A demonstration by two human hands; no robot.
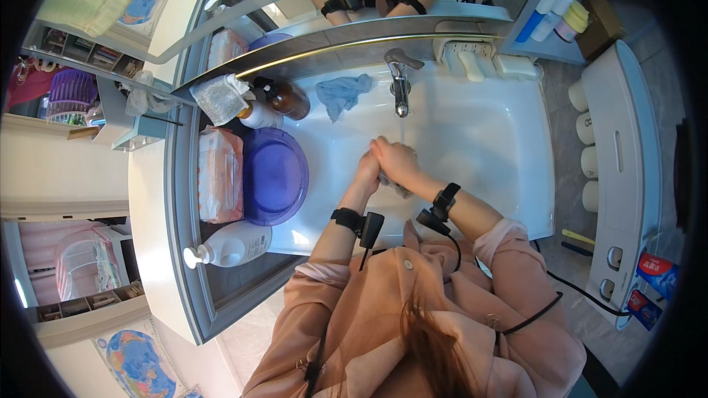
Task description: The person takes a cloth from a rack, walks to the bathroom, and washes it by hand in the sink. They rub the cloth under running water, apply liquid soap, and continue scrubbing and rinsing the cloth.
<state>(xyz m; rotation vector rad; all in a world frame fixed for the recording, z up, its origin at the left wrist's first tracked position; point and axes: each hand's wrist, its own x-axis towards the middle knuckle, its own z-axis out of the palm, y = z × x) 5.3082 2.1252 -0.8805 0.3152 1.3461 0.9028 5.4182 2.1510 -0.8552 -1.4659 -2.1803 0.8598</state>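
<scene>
My left hand and my right hand are pressed together over the white sink basin. Both are closed around a wet greyish cloth, whose end hangs out below my palms. Most of the cloth is hidden by my fingers. Just beyond my knuckles, a thin stream of water falls from the chrome faucet toward my right hand. A crumpled blue cloth lies on the sink's back ledge, left of the faucet.
A purple plastic basin sits at the sink's left edge, beside a wrapped tissue pack and a white pump bottle. A brown pump bottle stands behind. A soap dish is at back right; a wall-mounted cup holder is farther right.
</scene>
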